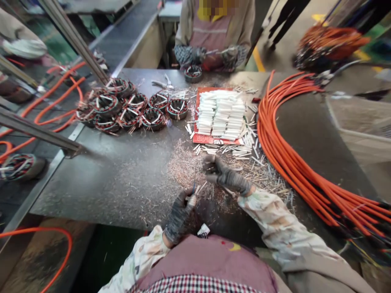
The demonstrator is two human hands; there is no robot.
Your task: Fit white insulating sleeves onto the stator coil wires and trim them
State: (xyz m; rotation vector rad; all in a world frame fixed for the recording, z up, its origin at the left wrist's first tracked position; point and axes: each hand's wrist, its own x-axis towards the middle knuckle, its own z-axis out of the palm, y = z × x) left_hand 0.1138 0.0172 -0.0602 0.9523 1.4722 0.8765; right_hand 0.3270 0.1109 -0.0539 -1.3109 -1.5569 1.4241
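My left hand (pixel 180 217), in a dark grey glove, is closed around a few thin wires (pixel 200 188) whose pale ends stick out past the fingertips, with a dark blue one among them. Ahead and to its right, my right hand (pixel 227 176) wears a similar glove. Its thumb and fingers are apart, and nothing shows between them. It hovers over or rests on scattered clippings (pixel 186 165), close to the near edge of a red board (pixel 198 138) stacked with short white sleeves (pixel 221 112). A slim object partly under the right hand is unclear.
Wire-wound ring-shaped stators (pixel 152 118) are heaped at the left, near pliers (pixel 165 82). A bundle of orange cables (pixel 284 162) curves along the right. Across the metal table (pixel 91 175), a co-worker's gloved hands (pixel 214 55) work near another stator (pixel 193 73). A metal post (pixel 76 40) rises at left.
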